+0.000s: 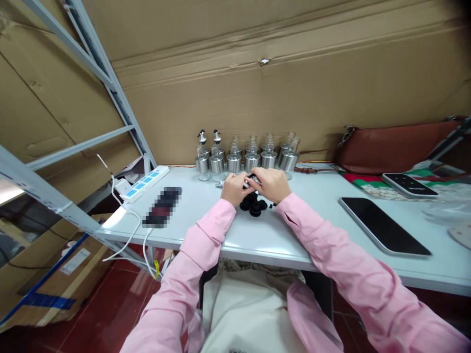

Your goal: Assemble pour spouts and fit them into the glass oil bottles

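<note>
My left hand (234,189) and my right hand (271,184) meet over the table, fingers closed around a small black part (251,176). The fingers hide most of it, so its full shape cannot be made out. Just below the hands lies a pile of round black rubber-like pieces (254,208). Behind the hands stand several glass bottles with metal sleeves (234,163). Two at the left carry pourer spouts (217,137); the others have bare necks. Some small shiny pieces (220,184) lie beside my left hand, partly hidden.
A white power strip (145,184) and a blurred-out dark object (162,208) are at the left. On the right lie a large phone-like device (382,225), a smaller black-faced device (409,185) and a brown bag (393,147). Cardboard (228,98) lines the back; a metal frame (110,83) rises at the left.
</note>
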Demonstrator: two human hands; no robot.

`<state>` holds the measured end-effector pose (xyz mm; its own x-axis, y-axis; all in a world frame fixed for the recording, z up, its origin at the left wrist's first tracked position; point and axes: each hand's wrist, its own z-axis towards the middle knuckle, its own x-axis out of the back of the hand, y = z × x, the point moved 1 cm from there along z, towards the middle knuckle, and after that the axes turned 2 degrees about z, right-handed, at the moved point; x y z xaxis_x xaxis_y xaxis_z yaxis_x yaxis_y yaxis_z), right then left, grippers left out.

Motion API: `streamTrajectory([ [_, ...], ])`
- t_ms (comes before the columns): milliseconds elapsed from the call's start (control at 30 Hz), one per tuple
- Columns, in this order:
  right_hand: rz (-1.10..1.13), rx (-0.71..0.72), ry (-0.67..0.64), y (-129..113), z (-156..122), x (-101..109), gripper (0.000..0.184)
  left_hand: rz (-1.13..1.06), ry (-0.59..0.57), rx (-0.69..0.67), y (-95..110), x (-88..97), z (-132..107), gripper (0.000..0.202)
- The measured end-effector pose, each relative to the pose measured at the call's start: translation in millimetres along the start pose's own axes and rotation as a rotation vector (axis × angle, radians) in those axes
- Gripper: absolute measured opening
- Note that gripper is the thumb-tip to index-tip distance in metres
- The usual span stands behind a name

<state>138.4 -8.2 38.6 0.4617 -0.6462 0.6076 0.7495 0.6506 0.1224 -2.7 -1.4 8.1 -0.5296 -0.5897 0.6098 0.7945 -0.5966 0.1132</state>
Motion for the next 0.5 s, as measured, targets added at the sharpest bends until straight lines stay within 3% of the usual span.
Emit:
streamTrajectory([
  [67, 0.01, -0.048, -0.015, 0, -1, -2, 0.046, -0.016, 0.016, -0.019, 2, 0.4, 1, 0.023],
  [167, 0.097, -0.253, 0.03, 1, -1, -1, 0.049, -0.08, 0.063, -0.051, 6, 1.2, 3, 0.02],
  [267, 0.246, -0.451, 0.125, 7, 1, 4, 0.048, -0.132, 0.148, 0.047, 3, 5.3, 6, 0.022],
  [433, 0.338, -0.443, 0.175, 35, 4, 7, 0.038, -0.093, 0.289, 0.259, -23, 13.8, 7, 0.024],
  [500, 0.33, -0.518, 0.088, 51, 2, 6, 0.031, -0.061, 0.287, 0.277, -32, 14.1, 6, 0.023],
])
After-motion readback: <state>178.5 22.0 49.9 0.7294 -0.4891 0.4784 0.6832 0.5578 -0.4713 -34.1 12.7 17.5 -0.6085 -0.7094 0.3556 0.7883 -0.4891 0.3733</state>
